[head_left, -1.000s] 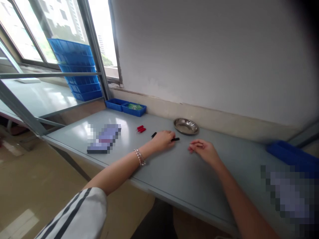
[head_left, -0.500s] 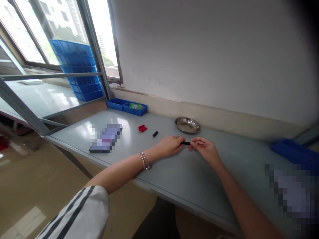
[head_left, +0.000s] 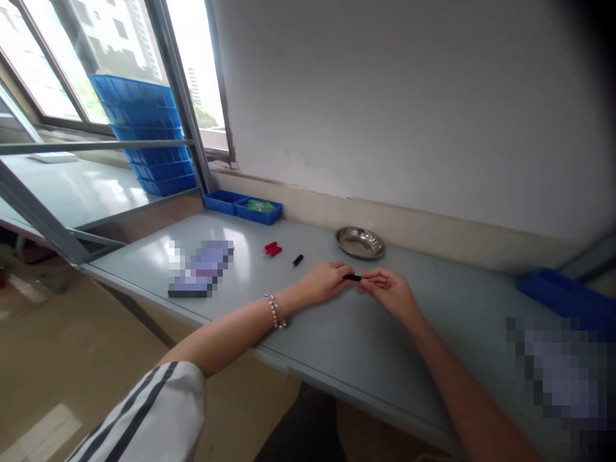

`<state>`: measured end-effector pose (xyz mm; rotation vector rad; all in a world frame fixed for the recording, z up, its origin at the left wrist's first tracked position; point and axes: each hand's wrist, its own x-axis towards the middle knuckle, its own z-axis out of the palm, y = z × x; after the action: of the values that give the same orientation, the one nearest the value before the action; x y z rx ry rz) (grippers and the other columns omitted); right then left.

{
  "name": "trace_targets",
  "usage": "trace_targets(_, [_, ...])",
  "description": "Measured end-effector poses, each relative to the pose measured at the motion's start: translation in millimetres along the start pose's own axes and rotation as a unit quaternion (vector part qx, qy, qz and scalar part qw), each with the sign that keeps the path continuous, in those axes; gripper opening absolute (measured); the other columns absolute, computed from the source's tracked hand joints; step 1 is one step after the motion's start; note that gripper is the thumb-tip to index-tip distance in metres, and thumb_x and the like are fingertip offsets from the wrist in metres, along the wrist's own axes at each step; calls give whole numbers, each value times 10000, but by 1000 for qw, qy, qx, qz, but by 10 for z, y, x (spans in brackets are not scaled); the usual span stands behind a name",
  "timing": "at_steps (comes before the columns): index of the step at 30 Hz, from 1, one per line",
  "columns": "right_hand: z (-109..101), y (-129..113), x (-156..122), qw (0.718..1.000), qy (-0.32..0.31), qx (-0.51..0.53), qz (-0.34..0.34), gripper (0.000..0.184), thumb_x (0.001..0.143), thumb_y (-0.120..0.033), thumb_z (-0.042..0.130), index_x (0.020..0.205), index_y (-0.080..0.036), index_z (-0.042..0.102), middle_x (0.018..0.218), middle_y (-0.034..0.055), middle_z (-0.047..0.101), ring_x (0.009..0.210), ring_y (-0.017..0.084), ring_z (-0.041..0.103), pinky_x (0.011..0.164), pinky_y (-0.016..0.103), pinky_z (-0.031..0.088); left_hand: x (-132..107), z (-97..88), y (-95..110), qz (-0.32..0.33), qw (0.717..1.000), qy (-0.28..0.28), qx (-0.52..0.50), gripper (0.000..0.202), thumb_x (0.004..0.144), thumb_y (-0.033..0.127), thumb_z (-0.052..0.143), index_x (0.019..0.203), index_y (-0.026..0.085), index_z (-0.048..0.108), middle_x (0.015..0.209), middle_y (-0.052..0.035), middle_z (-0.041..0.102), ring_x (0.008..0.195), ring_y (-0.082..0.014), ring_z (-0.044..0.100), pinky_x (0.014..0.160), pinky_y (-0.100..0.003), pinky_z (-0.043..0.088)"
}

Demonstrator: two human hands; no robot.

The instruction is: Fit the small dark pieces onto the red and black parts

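A slim black stick-like piece (head_left: pixel 353 278) lies level between my two hands, just above the table; its exact kind is too small to make out. My left hand (head_left: pixel 330 282) has its fingers closed round the left end, back of the hand up. At the right end, the thumb and fingertips of my right hand (head_left: pixel 389 289) are pinched together on it. A similar black piece (head_left: pixel 298 260) with a thin pale tip lies on the table left of my hands. Several red pieces (head_left: pixel 273 249) of like shape lie beyond it.
Behind my hands stands a shallow round metal dish (head_left: pixel 360 243). Two small blue bins, one holding green material (head_left: pixel 260 206), stand by the wall. A blurred-out flat object (head_left: pixel 202 269) lies left, and a blue bin (head_left: pixel 568 298) stands right. Stacked blue crates (head_left: pixel 154 135) rise at left.
The view has shifted slightly, so everything sits a little further left. Both hands keep their hold on the black piece, and the right fingertips are slightly closer to the left hand.
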<state>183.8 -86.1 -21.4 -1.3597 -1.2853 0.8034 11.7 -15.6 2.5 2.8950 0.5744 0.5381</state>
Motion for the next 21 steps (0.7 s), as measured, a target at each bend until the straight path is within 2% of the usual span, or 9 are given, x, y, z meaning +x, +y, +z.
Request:
trace_targets(10, [19,0,-18,999,21,-35,-13,292,587,-425,661,723,-180,577,659,55,675,646,190,643,659,331,510,4,52,-25,9,1000,6,5,249,888,292,368,1011,147,529,914,-74,599,798,-155,570,675,-242,414])
trace_targets(15, [3,12,-21,996,26,-73,-32,265,602,-422,651,711,-185,601,726,67,683,712,205,645,704,345,506,6,52,-8,-4,1000,-12,2,246,887,282,370,1006,151,541,885,-72,612,788,-160,577,662,-245,412])
trace_targets(21, [-2,43,-6,993,33,-101,-52,246,581,-393,672,693,-185,607,725,54,680,695,194,640,704,333,503,6,52,-22,2,1000,-6,-7,251,887,283,373,1017,152,543,920,-68,606,811,-154,568,688,-245,412])
